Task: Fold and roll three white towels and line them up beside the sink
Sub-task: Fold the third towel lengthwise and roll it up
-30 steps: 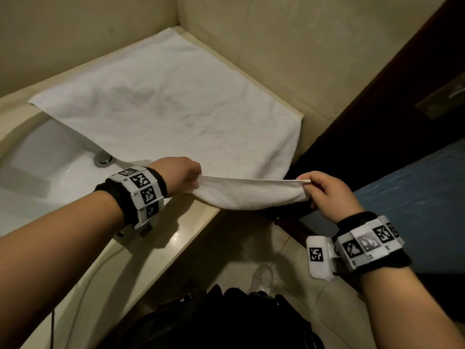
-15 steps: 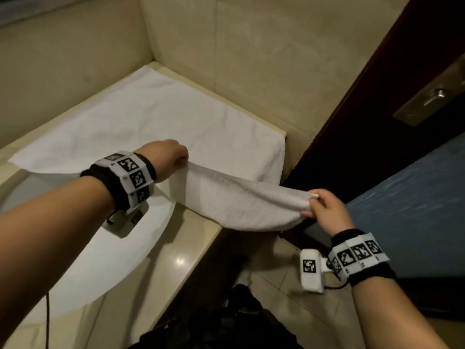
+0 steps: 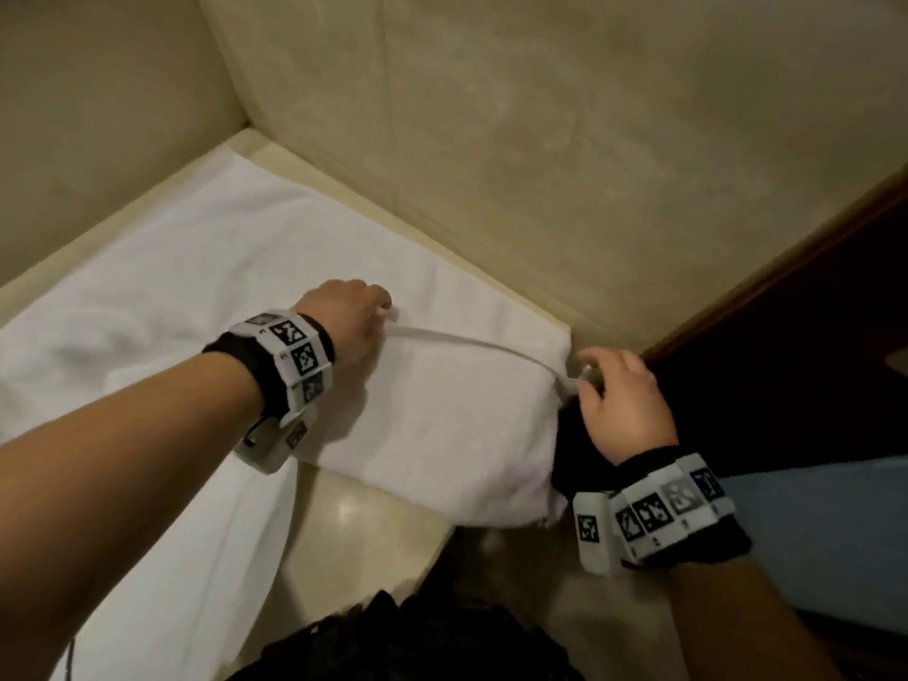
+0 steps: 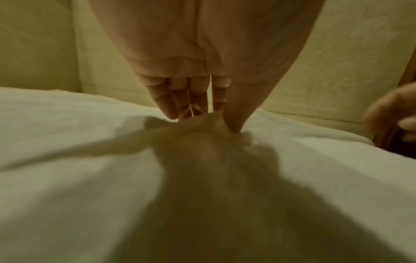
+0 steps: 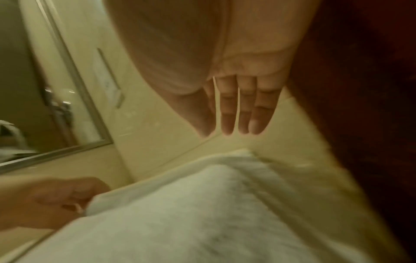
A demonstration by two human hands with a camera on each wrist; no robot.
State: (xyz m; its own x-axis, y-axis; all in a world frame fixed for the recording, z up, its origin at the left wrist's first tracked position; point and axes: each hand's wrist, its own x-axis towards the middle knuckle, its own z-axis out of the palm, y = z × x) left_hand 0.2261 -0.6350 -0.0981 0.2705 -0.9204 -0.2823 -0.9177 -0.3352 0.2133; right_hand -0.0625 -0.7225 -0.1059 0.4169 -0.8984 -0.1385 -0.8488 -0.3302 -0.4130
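One white towel [image 3: 442,435] lies spread on the beige counter [image 3: 354,523] in the corner, its near part doubled over toward the wall. My left hand [image 3: 363,312] pinches the folded edge between thumb and fingers [image 4: 234,124], low over the towel [image 4: 67,178]. At the towel's right corner, by the counter's end, my right hand [image 3: 589,380] hovers with straight fingers [image 5: 227,124] that hold nothing, just above the towel [image 5: 202,213]. No other towels show. The sink is hidden under the cloth.
Beige tiled walls [image 3: 540,164] close the corner behind the counter. A dark wooden door [image 3: 786,361] stands right beside my right hand. A black bag [image 3: 417,641] lies on the floor below the counter edge. A framed mirror [image 5: 56,106] hangs to the left.
Both hands carried the towel's near edge up off the counter front and over toward the wall. The right hand's pinch on the corner has opened.
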